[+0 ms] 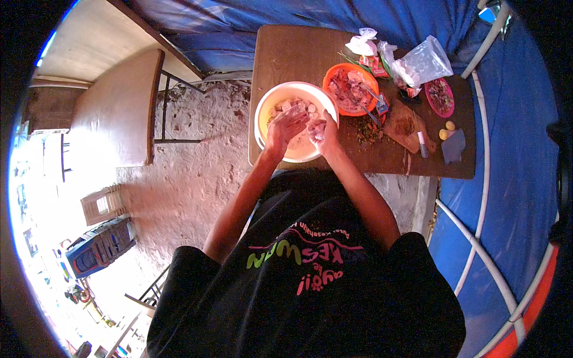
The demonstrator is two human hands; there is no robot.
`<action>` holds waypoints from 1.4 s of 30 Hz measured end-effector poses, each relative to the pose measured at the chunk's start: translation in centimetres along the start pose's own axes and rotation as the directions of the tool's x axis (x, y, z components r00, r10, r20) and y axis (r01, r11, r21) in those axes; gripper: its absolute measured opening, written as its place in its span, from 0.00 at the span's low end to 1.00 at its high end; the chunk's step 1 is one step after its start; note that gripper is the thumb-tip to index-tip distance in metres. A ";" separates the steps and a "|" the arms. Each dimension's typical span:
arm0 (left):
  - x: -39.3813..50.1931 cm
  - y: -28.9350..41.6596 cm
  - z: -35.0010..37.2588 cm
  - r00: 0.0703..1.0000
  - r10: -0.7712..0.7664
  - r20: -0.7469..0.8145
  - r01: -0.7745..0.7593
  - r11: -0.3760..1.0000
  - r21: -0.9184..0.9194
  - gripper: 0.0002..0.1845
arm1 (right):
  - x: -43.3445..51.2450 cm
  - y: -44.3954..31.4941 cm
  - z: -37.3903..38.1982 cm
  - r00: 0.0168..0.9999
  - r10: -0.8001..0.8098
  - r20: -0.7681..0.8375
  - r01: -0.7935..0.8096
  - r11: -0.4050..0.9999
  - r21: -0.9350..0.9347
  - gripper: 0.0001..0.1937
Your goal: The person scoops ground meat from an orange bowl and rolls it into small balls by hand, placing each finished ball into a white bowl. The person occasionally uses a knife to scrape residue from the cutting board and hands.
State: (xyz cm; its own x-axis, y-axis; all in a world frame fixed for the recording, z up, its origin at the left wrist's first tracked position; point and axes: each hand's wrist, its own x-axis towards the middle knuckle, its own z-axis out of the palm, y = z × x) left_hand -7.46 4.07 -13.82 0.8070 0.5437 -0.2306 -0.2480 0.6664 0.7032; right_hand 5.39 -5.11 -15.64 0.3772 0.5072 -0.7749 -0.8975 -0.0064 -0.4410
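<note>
Both my hands are over a large white basin (pixel 262 137) at the left part of the brown table, wet or smeared with something pale. Inside the basin lie several round pale pieces of food (pixel 301 105) in a light mixture. My left hand (pixel 290 124) is held flat above them with the fingers together, pointing to the right. My right hand (pixel 325 133) is at the basin's right side, its fingers curled around a small whitish lump that I cannot make out clearly. An orange bowl (pixel 329 74) with a food mixture and metal utensils stands just right of the basin.
On the brown table (pixel 286 44) are a wooden cutting board (pixel 400 127), a knife (pixel 422 144), a pink dish (pixel 439 97), plastic bags (pixel 425 60), small yellowish round items (pixel 446 130) and chopped greens (pixel 370 134). A blue tarp (pixel 519 156) with pale poles hangs behind and to the right.
</note>
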 end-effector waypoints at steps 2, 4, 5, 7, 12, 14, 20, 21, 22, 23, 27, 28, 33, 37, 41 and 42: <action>-0.2 0.0 -0.3 0.996 -0.082 -0.044 0.079 0.995 -0.066 0.25 | 0.6 0.0 -0.3 0.997 -0.055 -0.055 0.051 0.996 -0.066 0.19; -0.4 0.2 0.0 0.987 -0.146 -0.068 0.138 0.985 -0.107 0.26 | 0.7 -0.2 0.0 0.975 -0.150 -0.164 0.128 0.982 -0.136 0.20; -0.6 0.3 0.2 0.983 -0.167 -0.072 0.158 0.981 -0.115 0.26 | 0.5 -0.3 0.2 0.956 -0.214 -0.201 0.174 0.965 -0.196 0.20; -1.0 0.6 0.8 0.972 -0.215 -0.094 0.201 0.969 -0.144 0.27 | -0.3 -0.7 0.6 0.917 -0.307 -0.253 0.225 0.924 -0.308 0.19; -0.7 0.2 1.3 0.977 -0.212 -0.037 0.211 0.977 -0.032 0.26 | -1.7 -0.7 1.6 0.973 -0.169 -0.156 0.164 0.985 -0.046 0.20; -0.4 -0.2 1.2 0.995 -0.067 0.073 0.031 0.912 0.410 0.30 | -1.7 -0.4 1.4 0.994 -0.101 -0.049 0.103 0.994 0.032 0.19; -1.8 -0.1 1.9 0.945 0.184 0.270 -0.298 0.147 0.943 0.26 | -0.8 1.0 -0.2 0.973 -0.167 0.162 0.185 0.978 -0.101 0.14; -2.1 0.2 2.1 0.942 0.184 0.282 -0.306 0.123 0.944 0.24 | -0.6 1.2 -0.5 0.971 -0.166 0.172 0.188 0.975 -0.118 0.14; -2.4 0.6 2.3 0.938 0.184 0.294 -0.315 0.098 0.944 0.23 | -0.5 1.4 -0.7 0.972 -0.143 0.184 0.159 0.984 -0.075 0.12; -2.5 0.9 2.5 0.931 0.185 0.314 -0.331 0.071 0.941 0.21 | -0.4 1.5 -0.8 0.976 -0.125 0.179 0.133 0.990 -0.036 0.11; -2.5 1.4 2.0 0.920 0.287 0.267 -0.317 0.143 0.937 0.19 | -0.2 0.7 -0.8 0.990 -0.103 0.097 0.099 0.994 0.047 0.09; -2.3 1.3 1.8 0.949 0.278 0.151 -0.231 0.282 0.931 0.19 | -0.3 0.2 -0.8 0.980 -0.124 0.157 0.114 0.991 0.071 0.10; -1.6 0.9 0.1 0.949 -0.313 -0.047 0.295 0.929 -0.224 0.29 | -1.3 -1.5 -1.1 0.947 -0.057 0.316 0.032 0.996 0.083 0.10; -1.4 0.8 -0.7 0.941 -0.338 -0.002 0.326 0.911 -0.252 0.32 | -1.4 -1.9 -0.7 0.972 -0.073 0.223 0.103 0.987 -0.126 0.14; -1.4 0.0 -1.3 0.961 -0.265 -0.083 0.269 0.962 0.044 0.34 | -1.7 -1.8 0.4 0.954 -0.299 -0.026 0.250 0.841 -0.481 0.20; -1.4 -0.3 -1.4 0.982 -0.155 -0.106 0.173 0.967 0.188 0.36 | -1.9 -1.7 0.5 0.910 -0.415 -0.020 0.317 0.724 -0.613 0.22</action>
State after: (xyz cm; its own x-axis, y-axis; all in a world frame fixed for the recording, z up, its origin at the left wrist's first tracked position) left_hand -9.21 3.80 -14.66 0.7740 0.4850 -0.4070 0.0008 0.6421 0.7666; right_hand 6.05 -5.58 -13.22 0.7203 0.4466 -0.5308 -0.3902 -0.3718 -0.8423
